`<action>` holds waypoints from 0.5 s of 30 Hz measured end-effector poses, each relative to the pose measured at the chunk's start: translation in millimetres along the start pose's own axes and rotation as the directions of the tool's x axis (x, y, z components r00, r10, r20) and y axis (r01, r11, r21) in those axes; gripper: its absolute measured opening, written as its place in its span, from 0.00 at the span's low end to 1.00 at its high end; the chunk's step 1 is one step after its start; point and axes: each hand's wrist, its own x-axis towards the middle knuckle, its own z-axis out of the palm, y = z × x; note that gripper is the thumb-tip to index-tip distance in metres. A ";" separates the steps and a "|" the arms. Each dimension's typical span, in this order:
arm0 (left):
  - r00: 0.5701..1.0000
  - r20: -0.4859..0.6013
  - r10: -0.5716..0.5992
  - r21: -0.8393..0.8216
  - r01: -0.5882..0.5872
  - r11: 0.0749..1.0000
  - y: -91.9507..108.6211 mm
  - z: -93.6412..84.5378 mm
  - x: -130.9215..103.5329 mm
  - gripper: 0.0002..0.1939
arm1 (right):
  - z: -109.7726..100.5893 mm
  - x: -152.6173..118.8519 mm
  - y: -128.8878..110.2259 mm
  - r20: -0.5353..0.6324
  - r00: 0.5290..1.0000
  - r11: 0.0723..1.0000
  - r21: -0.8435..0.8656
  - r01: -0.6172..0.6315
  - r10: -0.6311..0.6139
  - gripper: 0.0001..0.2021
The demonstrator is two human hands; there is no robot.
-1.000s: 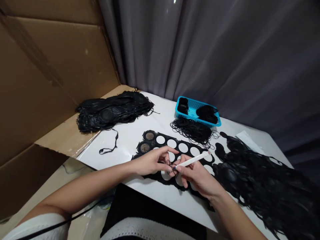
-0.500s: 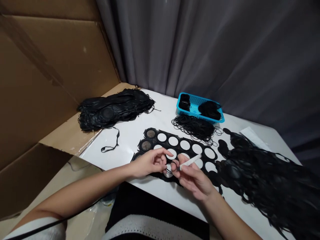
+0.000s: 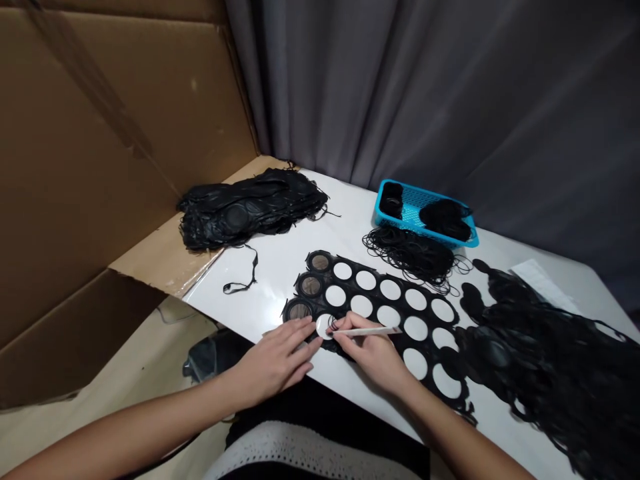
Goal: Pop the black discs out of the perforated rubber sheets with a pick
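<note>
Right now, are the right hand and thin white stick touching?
Touching. The head view shows the right hand pinching the thin white stick between thumb and fingers.

Bench: smooth, glossy white, bright glare near centre. Box, left: matt brown cardboard, shiny tape strip. Curtain, top: dull grey cloth, soft folds. Basket, right of centre: blue plastic mesh. Sheet, lower centre: black, rubbery-looking. Pile, left of centre: black, faint sheen, ragged edges.

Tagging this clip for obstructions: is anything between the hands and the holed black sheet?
Nothing visible. The left hand touches the black sheet; the right hand holds a white tool at one of its holes.
</note>
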 end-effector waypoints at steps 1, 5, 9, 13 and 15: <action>1.000 -0.004 0.001 -0.002 -0.001 1.000 -0.2 0.2 0.2 0.21 | 1.6 -1.5 -0.5 0.008 1.000 0.999 -0.042 0.013 -0.013 0.09; 1.000 -0.013 0.014 0.003 -0.014 1.000 -2.1 2.1 0.0 0.21 | 3.6 -3.0 -0.6 0.011 0.997 0.985 -0.158 0.075 -0.074 0.08; 1.000 -0.017 0.024 0.013 -0.023 1.000 -3.1 5.0 -2.7 0.19 | 5.1 -2.7 0.1 0.014 0.992 0.975 -0.185 0.127 -0.126 0.08; 0.999 -0.031 0.018 -0.011 -0.018 1.000 -3.6 5.7 -3.6 0.20 | 7.4 -4.8 -0.2 0.020 0.982 0.952 -0.240 0.189 -0.190 0.08; 0.999 -0.036 0.013 -0.017 -0.014 1.000 -3.9 5.5 -3.7 0.21 | 8.9 -7.3 1.1 0.036 0.970 0.926 -0.289 0.242 -0.242 0.07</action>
